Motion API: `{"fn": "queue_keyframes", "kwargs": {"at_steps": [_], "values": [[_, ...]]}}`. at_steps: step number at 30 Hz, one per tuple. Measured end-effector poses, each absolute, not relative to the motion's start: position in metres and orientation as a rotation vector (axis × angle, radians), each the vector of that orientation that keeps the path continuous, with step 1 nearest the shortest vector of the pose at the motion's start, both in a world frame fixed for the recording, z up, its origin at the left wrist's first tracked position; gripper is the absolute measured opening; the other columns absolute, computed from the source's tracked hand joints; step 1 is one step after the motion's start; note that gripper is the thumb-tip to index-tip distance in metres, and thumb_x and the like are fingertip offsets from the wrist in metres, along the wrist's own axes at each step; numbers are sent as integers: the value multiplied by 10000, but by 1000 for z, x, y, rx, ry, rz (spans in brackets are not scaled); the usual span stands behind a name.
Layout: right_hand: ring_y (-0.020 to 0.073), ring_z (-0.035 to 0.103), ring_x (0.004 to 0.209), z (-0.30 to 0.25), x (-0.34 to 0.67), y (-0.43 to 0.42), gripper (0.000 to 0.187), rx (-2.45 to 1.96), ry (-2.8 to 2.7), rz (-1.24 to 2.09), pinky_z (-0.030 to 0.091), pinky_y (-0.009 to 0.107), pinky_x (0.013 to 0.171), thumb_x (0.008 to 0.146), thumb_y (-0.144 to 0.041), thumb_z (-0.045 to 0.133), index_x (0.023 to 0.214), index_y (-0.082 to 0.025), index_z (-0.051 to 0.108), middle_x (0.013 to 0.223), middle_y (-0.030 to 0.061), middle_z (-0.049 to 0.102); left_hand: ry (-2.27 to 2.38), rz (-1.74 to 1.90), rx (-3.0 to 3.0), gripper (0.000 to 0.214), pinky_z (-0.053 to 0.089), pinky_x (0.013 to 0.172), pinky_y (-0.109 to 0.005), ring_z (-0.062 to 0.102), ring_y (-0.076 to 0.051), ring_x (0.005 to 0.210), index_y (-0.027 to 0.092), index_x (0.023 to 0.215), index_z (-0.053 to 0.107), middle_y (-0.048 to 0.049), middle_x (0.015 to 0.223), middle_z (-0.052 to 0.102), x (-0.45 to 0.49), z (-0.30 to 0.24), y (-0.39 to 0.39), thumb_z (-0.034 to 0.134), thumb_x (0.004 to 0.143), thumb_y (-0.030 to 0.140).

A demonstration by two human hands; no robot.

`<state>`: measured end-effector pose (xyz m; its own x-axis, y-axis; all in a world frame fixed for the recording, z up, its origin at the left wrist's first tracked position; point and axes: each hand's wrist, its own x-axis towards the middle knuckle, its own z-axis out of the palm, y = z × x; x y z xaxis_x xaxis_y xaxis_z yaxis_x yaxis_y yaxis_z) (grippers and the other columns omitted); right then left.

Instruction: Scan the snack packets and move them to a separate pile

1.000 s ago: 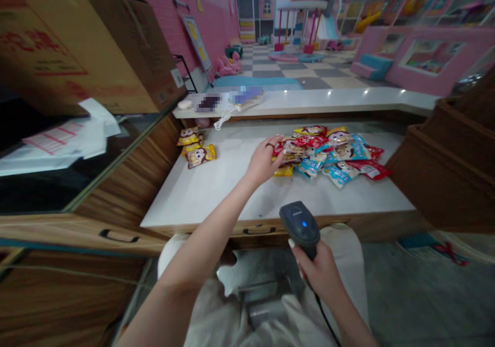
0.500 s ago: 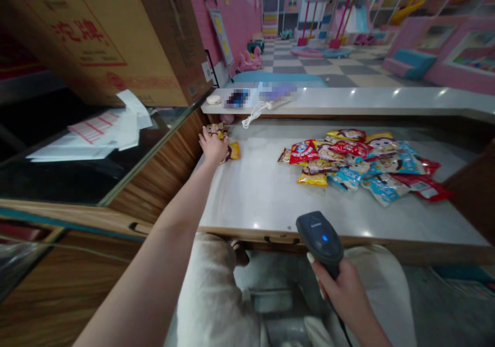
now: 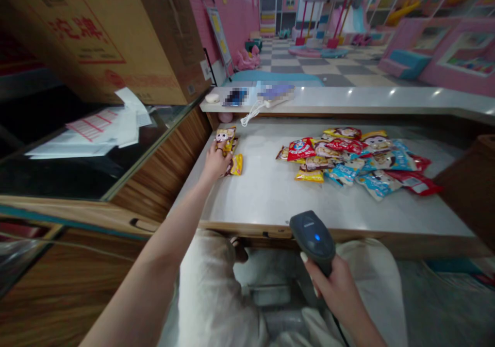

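Note:
My left hand (image 3: 217,160) reaches to the left end of the white desk, its fingers curled onto a yellow-and-brown snack bag (image 3: 226,134). Partly under that hand, a second yellow snack bag (image 3: 236,165) lies just nearer to me. The fingertips are partly hidden against the packaging. In my right hand (image 3: 336,280) is a dark grey barcode scanner (image 3: 312,237), held by its handle above my lap at the desk's front edge. A blue light glows on its top. To the right lies a pile of red, yellow and blue snack bags (image 3: 344,156).
A raised white ledge (image 3: 328,98) runs along the desk's back, with a white cable (image 3: 251,115) hanging over it. At the left, a large cardboard box (image 3: 116,43) and loose papers (image 3: 93,130) rest on a dark glass-topped counter. Drawer handles line the desk front.
My left hand has drawn slightly nearer and to the right, and the snack bags under it have shifted the same way. The scanner stays in my right hand, nearly unmoved.

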<state>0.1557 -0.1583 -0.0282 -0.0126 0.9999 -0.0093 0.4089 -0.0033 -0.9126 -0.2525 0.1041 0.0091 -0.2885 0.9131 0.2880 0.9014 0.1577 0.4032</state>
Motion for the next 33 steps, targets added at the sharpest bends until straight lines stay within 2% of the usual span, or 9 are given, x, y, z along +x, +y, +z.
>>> {"fn": "queue_keyframes", "kwargs": {"at_steps": [5, 8, 13, 15, 18, 22, 26, 29, 33], "values": [[205, 558, 384, -16, 157, -162, 439, -1486, -1514, 1076, 439, 278, 407, 958, -645, 723, 799, -236, 721, 453, -16, 578, 2279, 889, 1923, 638, 413, 1329, -556, 534, -402, 1569, 218, 1589, 609, -182, 1718, 503, -244, 6, 58, 702, 977, 371], [201, 574, 389, -5, 157, -162, 371, -1446, -1551, 1123, 461, 271, 423, 968, -565, 724, 787, -242, 700, 460, -19, 588, 2276, 896, 1896, 584, 459, 1297, -538, 599, -391, 1505, 227, 1574, 641, -167, 1687, 544, -240, 11, 44, 655, 998, 324], [208, 593, 392, 2, 159, -166, 375, -1412, -1566, 1113, 471, 261, 419, 952, -564, 757, 757, -248, 701, 441, -20, 588, 2220, 1018, 1801, 510, 466, 1285, -485, 661, -348, 1442, 191, 1516, 706, -147, 1590, 672, -240, 28, 40, 514, 1051, 279], [211, 599, 398, 2, 161, -168, 379, -1409, -1562, 1120, 475, 264, 420, 960, -563, 752, 758, -247, 697, 448, -13, 598, 2188, 1203, 1696, 489, 493, 1255, -472, 698, -330, 1388, 199, 1481, 726, -131, 1496, 744, -241, 35, 37, 480, 1077, 322], [215, 600, 401, 2, 163, -170, 403, -1435, -1548, 1125, 472, 274, 419, 964, -587, 738, 747, -254, 674, 464, 1, 609, 2048, 1516, 1528, 509, 545, 1191, -459, 738, -325, 1310, 184, 1407, 751, -133, 1395, 794, -238, 42, 27, 461, 1104, 473], [253, 672, 485, 12, 156, -170, 429, -1461, -1531, 1109, 470, 275, 424, 933, -649, 723, 743, -267, 675, 459, 10, 597, 1726, 1737, 1267, 600, 653, 995, -398, 774, -323, 1215, 174, 1292, 754, -132, 1208, 826, -214, 41, 5, 544, 1045, 679], [257, 684, 514, 24, 146, -172, 371, -1431, -1531, 1087, 463, 269, 430, 910, -609, 711, 751, -277, 667, 441, -9, 563, 1420, 1658, 945, 614, 693, 819, -387, 812, -314, 1073, 187, 1149, 736, -102, 1009, 820, -169, 19, -15, 710, 911, 752], [232, 638, 467, 22, 144, -173, 295, -1406, -1537, 1094, 432, 264, 413, 906, -536, 699, 797, -262, 682, 452, -20, 567, 1310, 1531, 869, 581, 703, 827, -419, 815, -321, 1072, 209, 1059, 726, -97, 963, 818, -137, -3, -22, 779, 851, 749], [202, 566, 393, 11, 148, -174, 278, -1408, -1524, 1109, 413, 263, 405, 947, -504, 687, 892, -234, 718, 435, -52, 541, 1269, 1525, 957, 567, 699, 875, -447, 808, -327, 1099, 227, 979, 716, -109, 952, 806, -120, -20, -23, 748, 870, 782]]}}
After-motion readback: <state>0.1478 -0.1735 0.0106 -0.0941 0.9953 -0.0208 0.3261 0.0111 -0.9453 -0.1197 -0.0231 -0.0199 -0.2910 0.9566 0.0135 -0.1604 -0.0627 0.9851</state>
